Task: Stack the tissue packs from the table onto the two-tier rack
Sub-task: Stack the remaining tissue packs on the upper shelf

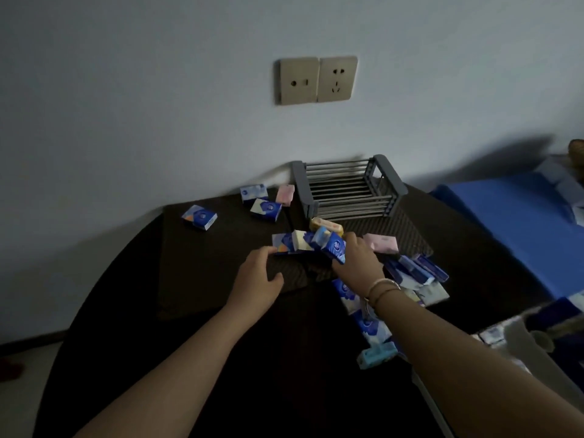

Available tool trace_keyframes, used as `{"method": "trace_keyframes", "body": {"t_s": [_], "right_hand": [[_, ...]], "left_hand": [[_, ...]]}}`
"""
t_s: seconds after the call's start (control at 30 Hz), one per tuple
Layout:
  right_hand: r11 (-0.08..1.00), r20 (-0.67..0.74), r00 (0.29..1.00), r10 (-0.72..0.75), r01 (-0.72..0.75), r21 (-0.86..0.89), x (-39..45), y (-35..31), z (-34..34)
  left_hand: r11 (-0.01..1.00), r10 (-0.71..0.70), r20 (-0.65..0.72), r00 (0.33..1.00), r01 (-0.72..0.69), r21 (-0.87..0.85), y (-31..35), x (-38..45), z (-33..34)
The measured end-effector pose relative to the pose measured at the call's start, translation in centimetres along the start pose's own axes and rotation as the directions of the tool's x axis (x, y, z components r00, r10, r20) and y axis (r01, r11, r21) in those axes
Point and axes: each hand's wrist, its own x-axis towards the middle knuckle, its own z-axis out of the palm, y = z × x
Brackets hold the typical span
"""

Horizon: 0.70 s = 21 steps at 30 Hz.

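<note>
**Right hand grips a blue pack in front of the rack**

Two bare forearms reach forward over the dark round table (110, 311). At the end of the right one, the right hand (358, 263), with thin bangles (384, 290) at its wrist, has its fingers curled round a blue tissue pack (333, 248), holding it tilted just above the mat. The left hand (257, 279) hovers beside it with relaxed, slightly curved fingers; its fingertips are at the edge of a blue and white pack (282, 243), and whether they touch it cannot be told.

Around the held pack lie a cream pack (325, 226) and a pink pack (380, 243). A heap of blue packs (414, 273) spreads under and to the right of the right wrist. Further left, three blue packs (199, 217) and a pink pack (285, 195) lie apart on the brown mat (196, 263).

Behind them stands the grey two-tier rack (347, 191), against the wall, its bars bare. A double wall socket (317, 80) sits above it, and a blue surface (512, 222) lies to the right.
</note>
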Motion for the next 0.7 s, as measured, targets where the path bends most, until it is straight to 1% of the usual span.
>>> {"method": "trace_keyframes", "body": {"t_s": [0.13,0.2,0.27,0.37,0.5,0.6,0.7], "right_hand": [[0.984,0.085,0.994,-0.076,0.088,-0.152,4.1,1.9,2.0],[0.98,0.1,0.989,-0.112,0.126,-0.154,5.4,2.6,2.8],[0.986,0.069,0.989,-0.127,0.134,-0.101,6.1,3.0,3.5],[0.989,0.029,0.99,-0.135,0.136,-0.054,6.7,3.4,4.0],[0.991,0.057,0.991,-0.124,0.127,-0.043,7.0,3.8,4.0],[0.993,0.068,0.993,-0.1,0.096,0.069,6.3,3.7,3.5],[0.975,0.05,0.997,-0.052,0.04,0.22,5.1,3.0,2.7]], "left_hand": [[0.999,-0.009,0.045,0.999,0.007,0.035,-0.5,6.3,3.1],[0.995,-0.018,0.063,0.998,0.012,0.099,-1.1,9.1,4.3],[0.98,-0.027,0.105,0.994,0.006,0.2,-1.5,11.3,5.2],[0.963,-0.059,0.19,0.98,0.006,0.271,-1.6,13.2,6.1],[0.916,-0.036,0.189,0.981,-0.043,0.399,-1.1,14.0,6.1],[0.881,-0.064,0.192,0.979,-0.035,0.472,-1.1,13.4,5.4],[0.865,-0.098,0.136,0.986,0.017,0.501,-1.7,11.5,4.7]]}}
